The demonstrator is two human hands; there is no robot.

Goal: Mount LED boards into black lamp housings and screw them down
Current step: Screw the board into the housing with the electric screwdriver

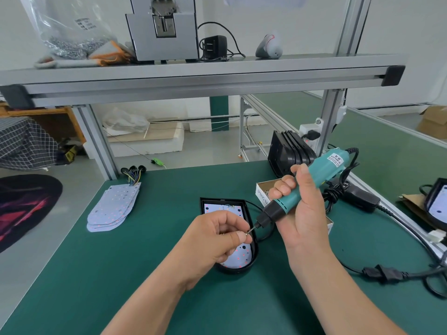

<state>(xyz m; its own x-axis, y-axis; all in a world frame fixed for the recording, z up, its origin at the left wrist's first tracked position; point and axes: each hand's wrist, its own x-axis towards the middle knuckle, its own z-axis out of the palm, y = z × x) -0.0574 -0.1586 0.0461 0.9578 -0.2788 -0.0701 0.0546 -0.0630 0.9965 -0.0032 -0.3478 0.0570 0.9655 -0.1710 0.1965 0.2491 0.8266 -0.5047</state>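
The black lamp housing (254,252) sits mid-mat with an LED board (238,258) lying inside it. The left hand (217,235) hovers over its right rim, thumb and forefinger pinching a screw (246,233) — the tip of the teal screwdriver (312,187) meets it (tool angled down-left). The right hand (302,204) is wrapped round the driver's body. Green mat (145,274) runs open leftward to a fanned stack of boards (113,209); the screw box (264,189) and cables (387,274) crowd the right.

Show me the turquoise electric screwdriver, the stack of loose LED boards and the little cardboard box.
electric screwdriver (325,168): head view, on its turquoise body near the label.
stack of LED boards (113,209): head view, on the middle of the top board.
cardboard box (262,195): head view, on its printed side wall.
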